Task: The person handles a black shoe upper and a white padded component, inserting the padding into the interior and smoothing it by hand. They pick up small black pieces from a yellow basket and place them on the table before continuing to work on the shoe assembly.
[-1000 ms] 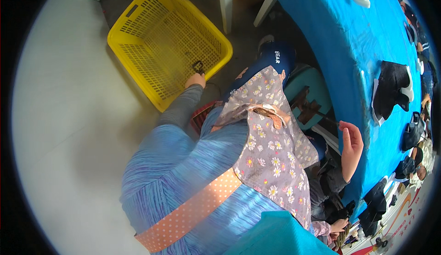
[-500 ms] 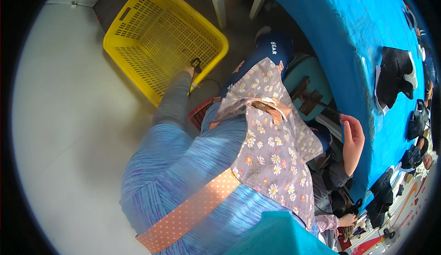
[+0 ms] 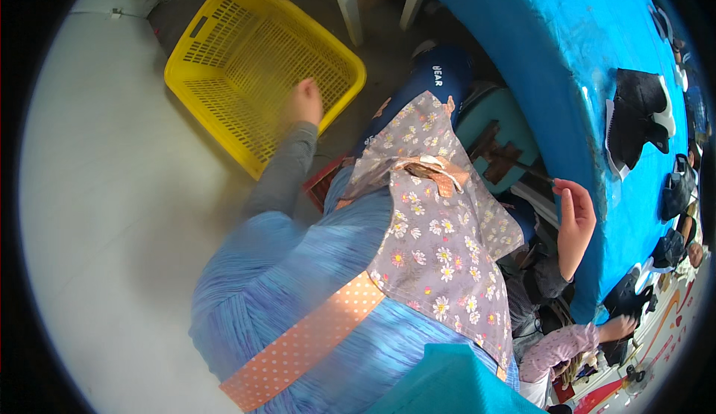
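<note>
Above the near right side of a yellow plastic basket is my left hand, blurred by motion, with its fingers drawn in. I cannot make out anything in it. Beside the edge of the blue-covered table, thumb and forefinger of my right hand pinch the end of a thin dark rod. That rod runs to a brown, rough-looking piece over a round teal stool seat.
Black pieces with white edging lie on the table. At the lower right, a co-worker's pink sleeve and hand reach over it. White legs stand behind the basket. A red slatted thing is near my lap.
My left hand has lifted from the basket's near rim; the black thing seen there before no longer shows. The co-worker's hand has moved right onto the table. My right hand is nearly still.
</note>
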A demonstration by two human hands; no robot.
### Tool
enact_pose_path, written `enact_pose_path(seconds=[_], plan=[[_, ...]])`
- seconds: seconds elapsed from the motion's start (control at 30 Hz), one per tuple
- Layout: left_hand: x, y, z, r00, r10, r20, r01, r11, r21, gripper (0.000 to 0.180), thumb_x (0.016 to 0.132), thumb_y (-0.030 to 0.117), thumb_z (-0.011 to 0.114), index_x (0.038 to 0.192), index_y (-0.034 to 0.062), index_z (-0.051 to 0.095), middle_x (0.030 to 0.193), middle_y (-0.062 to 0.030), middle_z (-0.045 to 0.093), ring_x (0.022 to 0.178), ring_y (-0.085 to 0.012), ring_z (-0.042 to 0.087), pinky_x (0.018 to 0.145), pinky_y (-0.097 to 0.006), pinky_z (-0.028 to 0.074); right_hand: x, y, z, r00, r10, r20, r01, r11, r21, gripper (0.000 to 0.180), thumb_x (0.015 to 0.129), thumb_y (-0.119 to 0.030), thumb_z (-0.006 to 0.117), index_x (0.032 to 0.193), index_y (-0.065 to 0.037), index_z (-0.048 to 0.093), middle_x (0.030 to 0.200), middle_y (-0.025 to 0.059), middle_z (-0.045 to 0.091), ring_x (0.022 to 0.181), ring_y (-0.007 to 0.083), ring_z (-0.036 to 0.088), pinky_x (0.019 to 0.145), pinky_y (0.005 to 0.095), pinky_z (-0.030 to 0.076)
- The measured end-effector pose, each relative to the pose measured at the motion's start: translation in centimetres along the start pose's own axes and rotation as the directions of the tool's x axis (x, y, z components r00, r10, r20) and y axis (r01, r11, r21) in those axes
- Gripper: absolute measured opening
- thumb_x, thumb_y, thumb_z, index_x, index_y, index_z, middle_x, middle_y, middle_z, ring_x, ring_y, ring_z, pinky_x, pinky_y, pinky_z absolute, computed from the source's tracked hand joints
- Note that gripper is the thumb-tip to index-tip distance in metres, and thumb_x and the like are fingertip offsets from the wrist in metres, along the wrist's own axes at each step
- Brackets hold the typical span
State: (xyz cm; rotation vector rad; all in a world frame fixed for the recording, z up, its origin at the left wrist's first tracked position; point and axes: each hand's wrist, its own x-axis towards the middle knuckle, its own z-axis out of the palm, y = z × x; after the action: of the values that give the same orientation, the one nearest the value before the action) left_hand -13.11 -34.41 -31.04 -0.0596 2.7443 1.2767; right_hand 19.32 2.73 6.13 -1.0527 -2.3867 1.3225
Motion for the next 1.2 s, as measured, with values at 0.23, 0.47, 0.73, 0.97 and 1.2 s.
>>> enact_pose_path(seconds=[0.23, 0.47, 0.73, 0.97, 1.2], plan=[[-17.9, 33.5, -0.3, 0.015, 0.987, 0.162, -0.406, 0.154, -0.901, 0.013, 0.090, 0.022, 0.070, 0.097, 0.0109, 0.071, 0.093, -0.0095, 0.066, 0.088, -0.0297, 0.064, 0.076, -0.041, 0.051, 3.3, -4.6, 0.5, 0.836, -0.219, -0.504, 0.356, 0.914, 0.194, 0.018, 0.101, -0.011, 0.059, 0.109, 0.002, 0.067, 0.109, 0.0137, 0.071, 0.096, 0.0180, 0.067, 0.091, 0.0310, 0.051], [-26.4, 38.5, 3.5, -0.051, 0.998, 0.031, -0.405, 0.008, -0.914, 0.038, 0.071, 0.018, 0.075, 0.102, 0.0068, 0.056, 0.104, -0.0159, 0.056, 0.097, -0.0364, 0.055, 0.082, -0.046, 0.047, 6.1, -4.1, -0.9, 0.678, -0.178, -0.713, 0.420, 0.890, 0.178, 0.013, 0.098, -0.009, 0.060, 0.105, -0.002, 0.069, 0.105, 0.0090, 0.071, 0.093, 0.0157, 0.065, 0.088, 0.0283, 0.050], [-25.0, 41.0, 4.7, -0.151, 0.988, -0.045, -0.549, -0.121, -0.827, 0.050, 0.067, 0.012, 0.077, 0.112, 0.0057, 0.055, 0.103, -0.0168, 0.061, 0.098, -0.0402, 0.060, 0.092, -0.050, 0.048, 7.9, -1.3, -1.8, 0.550, -0.056, -0.834, 0.526, 0.798, 0.294, 0.014, 0.095, 0.000, 0.055, 0.102, -0.002, 0.066, 0.097, 0.0050, 0.069, 0.086, 0.0108, 0.062, 0.077, 0.0227, 0.049], [-23.7, 47.4, 5.6, 0.061, 0.996, 0.067, -0.826, 0.088, -0.557, 0.025, 0.082, 0.006, 0.063, 0.106, 0.0109, 0.062, 0.082, -0.0139, 0.066, 0.075, -0.0366, 0.064, 0.066, -0.046, 0.049, 7.8, 4.2, 0.4, 0.717, 0.181, -0.674, 0.360, 0.732, 0.579, 0.015, 0.091, 0.002, 0.053, 0.104, -0.001, 0.061, 0.098, 0.0087, 0.067, 0.092, 0.0164, 0.061, 0.085, 0.0306, 0.050], [-22.2, 46.8, 5.1, -0.023, 0.982, 0.189, -0.877, 0.072, -0.476, 0.025, 0.089, 0.012, 0.060, 0.113, 0.0065, 0.058, 0.074, -0.0178, 0.064, 0.068, -0.0376, 0.065, 0.059, -0.043, 0.049, 1.0, 0.5, 2.6, 0.639, -0.488, -0.594, 0.280, 0.867, -0.412, 0.063, 0.090, -0.005, 0.057, 0.147, 0.008, 0.034, 0.153, 0.0294, 0.034, 0.142, 0.0465, 0.033, 0.117, 0.0476, 0.030]])
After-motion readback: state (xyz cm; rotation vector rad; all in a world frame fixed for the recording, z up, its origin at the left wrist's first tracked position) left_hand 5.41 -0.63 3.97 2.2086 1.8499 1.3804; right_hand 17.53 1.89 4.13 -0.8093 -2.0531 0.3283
